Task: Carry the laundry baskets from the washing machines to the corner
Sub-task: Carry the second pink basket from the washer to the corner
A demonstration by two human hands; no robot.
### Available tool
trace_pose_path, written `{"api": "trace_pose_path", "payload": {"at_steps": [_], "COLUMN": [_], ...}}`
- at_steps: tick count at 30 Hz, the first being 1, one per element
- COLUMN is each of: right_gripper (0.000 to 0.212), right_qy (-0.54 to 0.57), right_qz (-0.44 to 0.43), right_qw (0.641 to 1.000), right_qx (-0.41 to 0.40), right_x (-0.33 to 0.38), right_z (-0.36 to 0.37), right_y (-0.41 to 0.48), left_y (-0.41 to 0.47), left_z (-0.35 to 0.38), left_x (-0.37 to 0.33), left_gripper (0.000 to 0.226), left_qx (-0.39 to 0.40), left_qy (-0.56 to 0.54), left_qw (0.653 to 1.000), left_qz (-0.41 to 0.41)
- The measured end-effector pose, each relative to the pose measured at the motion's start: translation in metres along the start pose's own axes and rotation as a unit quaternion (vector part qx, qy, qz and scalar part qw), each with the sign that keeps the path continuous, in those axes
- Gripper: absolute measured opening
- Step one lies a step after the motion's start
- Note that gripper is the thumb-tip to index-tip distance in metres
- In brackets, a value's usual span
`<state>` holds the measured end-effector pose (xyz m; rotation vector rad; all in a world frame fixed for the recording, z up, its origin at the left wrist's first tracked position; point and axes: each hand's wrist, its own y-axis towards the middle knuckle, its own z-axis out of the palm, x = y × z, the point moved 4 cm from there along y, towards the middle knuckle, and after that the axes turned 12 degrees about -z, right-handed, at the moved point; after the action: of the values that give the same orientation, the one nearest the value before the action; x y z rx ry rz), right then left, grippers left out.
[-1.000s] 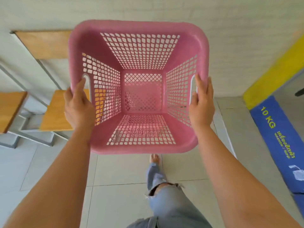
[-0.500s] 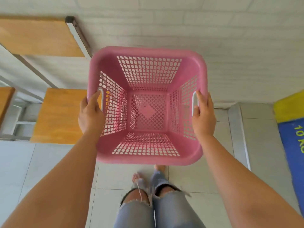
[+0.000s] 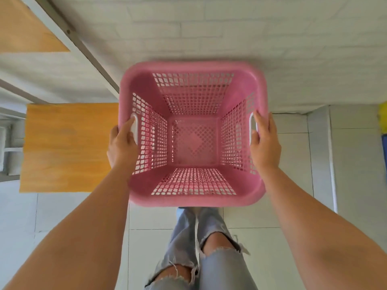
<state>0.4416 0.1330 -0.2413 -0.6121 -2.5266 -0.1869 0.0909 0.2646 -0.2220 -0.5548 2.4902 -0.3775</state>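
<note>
I held the empty pink basket (image 3: pixel 193 68) over the tiled floor (image 3: pixel 261 243). My left hand (image 3: pixel 122 146) and right hand (image 3: pixel 265 143) each gripped a side handle.

A white-painted brick wall (image 3: pixel 230 28) meets pale square floor tiles (image 3: pixel 272 237); an orange-toned wooden bench seat (image 3: pixel 67 147) stands nearby.

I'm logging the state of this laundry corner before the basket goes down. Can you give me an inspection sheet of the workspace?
Surface: pale tiled floor, bare ahead of the feet.
Job's things: one pink laundry basket, empty, held upright above the floor.
Clutter: nothing seen.
Grippers: left hand and right hand each grip a side handle slot.
Cables: nothing seen.
Surroundings: white brick wall ahead; wooden seat on a metal frame at left; blue and yellow edge at far right, unclear.
</note>
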Motion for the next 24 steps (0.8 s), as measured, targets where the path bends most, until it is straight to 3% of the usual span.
{"api": "trace_pose_path", "payload": {"at_steps": [13, 18, 24], "right_gripper": [0.058, 0.073, 0.065], "right_qy": [-0.02, -0.074, -0.122], "right_qz": [0.011, -0.002, -0.014], "right_qw": [0.998, 0.984, 0.974], "right_qx": [0.065, 0.165, 0.191], "right_x": [-0.057, -0.076, -0.069], "right_z": [0.082, 0.107, 0.097], "right_y": [0.011, -0.006, -0.038], "left_y": [0.051, 0.05, 0.039], "left_z": [0.083, 0.113, 0.109], "left_x": [0.033, 0.042, 0.045], "left_gripper": [0.05, 0.087, 0.076], "left_qx": [0.026, 0.111, 0.133], "left_qy": [0.041, 0.151, 0.253], "left_qw": [0.999, 0.981, 0.958], "left_qz": [-0.015, -0.052, -0.011]}}
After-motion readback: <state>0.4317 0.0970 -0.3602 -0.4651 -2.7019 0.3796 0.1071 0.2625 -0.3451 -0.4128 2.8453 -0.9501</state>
